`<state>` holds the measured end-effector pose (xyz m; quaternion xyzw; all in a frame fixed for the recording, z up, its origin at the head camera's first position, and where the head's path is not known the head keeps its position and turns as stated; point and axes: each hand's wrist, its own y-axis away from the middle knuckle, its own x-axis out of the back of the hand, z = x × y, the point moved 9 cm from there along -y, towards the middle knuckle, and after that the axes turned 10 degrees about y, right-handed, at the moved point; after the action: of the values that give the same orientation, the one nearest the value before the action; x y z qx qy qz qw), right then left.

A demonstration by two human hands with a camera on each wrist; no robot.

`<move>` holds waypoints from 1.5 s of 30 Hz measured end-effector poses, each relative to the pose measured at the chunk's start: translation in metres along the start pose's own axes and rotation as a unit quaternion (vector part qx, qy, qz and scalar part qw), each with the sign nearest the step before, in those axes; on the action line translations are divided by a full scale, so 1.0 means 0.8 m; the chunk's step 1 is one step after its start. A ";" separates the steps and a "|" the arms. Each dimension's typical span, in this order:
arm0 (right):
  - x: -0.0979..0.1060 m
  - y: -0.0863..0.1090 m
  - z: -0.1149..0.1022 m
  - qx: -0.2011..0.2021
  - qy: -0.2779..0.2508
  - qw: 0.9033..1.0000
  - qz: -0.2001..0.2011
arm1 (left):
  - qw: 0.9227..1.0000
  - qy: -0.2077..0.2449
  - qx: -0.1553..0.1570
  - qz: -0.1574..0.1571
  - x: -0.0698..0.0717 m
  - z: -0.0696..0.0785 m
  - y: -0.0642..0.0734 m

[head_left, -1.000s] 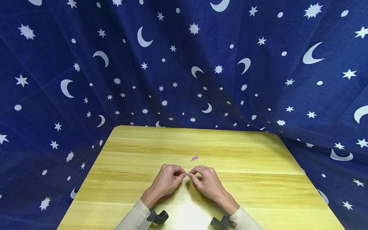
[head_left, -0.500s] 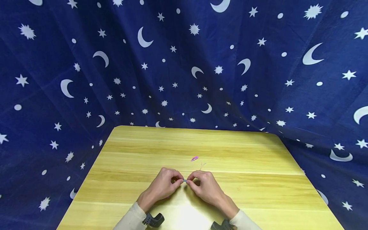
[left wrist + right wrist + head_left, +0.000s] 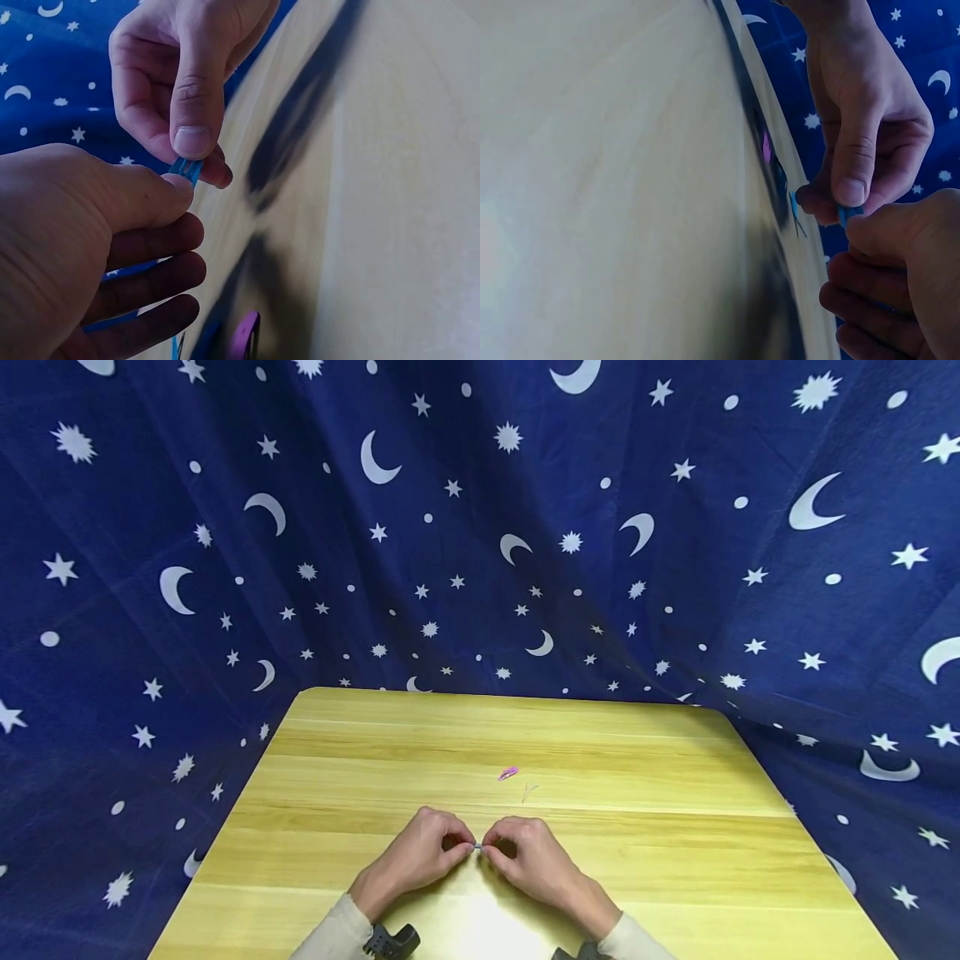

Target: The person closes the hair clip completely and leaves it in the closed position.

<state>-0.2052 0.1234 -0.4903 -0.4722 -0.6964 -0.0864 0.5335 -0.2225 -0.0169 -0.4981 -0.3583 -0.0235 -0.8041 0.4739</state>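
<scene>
My left hand (image 3: 422,857) and right hand (image 3: 528,857) meet low over the front middle of the table. A small blue hair clip (image 3: 477,846) spans the gap between their fingertips. In the left wrist view, slots show in the clip (image 3: 185,169); my left thumb and forefinger pinch one end, and the right thumb presses over the other. The left hand's other fingers hang loosely bent. Seen from the right wrist, the clip (image 3: 846,215) is mostly covered by both thumbs.
A pink hair clip (image 3: 507,772) lies on the wooden table (image 3: 637,760) beyond the hands. Near it is a thin Y-shaped piece (image 3: 529,792), bluish in the right wrist view. A dark blue curtain (image 3: 480,527) with moons and stars hangs behind the table.
Both hands have drawn toward the table's front and slightly left, with the blue hair clip between them. The Y-shaped piece is now uncovered; a pink bit beneath the left forearm is now hidden.
</scene>
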 end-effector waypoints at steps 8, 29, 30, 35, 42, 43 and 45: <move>-0.007 0.000 -0.005 0.010 0.009 1.000 -0.007 | 1.000 -0.005 0.010 -0.006 -0.003 -0.004 0.008; -0.018 0.003 -0.015 0.022 0.055 0.998 -0.003 | 0.997 -0.072 -0.029 -0.009 -0.012 0.001 0.021; -0.019 0.003 -0.015 0.023 0.056 0.998 -0.007 | 0.996 -0.077 -0.033 -0.008 -0.012 0.003 0.021; -0.023 0.005 -0.014 0.034 0.075 0.996 -0.016 | 0.992 -0.110 -0.068 -0.006 -0.017 0.011 0.023; -0.022 0.009 -0.022 0.072 0.130 0.989 0.002 | 0.979 -0.171 -0.111 -0.007 -0.026 0.016 0.022; -0.022 0.009 -0.022 0.073 0.135 0.988 0.002 | 0.978 -0.174 -0.115 -0.006 -0.027 0.016 0.022; -0.021 0.009 -0.024 0.077 0.147 0.986 0.006 | 0.976 -0.182 -0.122 -0.003 -0.028 0.017 0.022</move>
<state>-0.1874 0.1061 -0.4989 -0.4162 -0.6119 -0.0972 0.6655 -0.1950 -0.0048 -0.5067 -0.5536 -0.0119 -0.7240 0.4115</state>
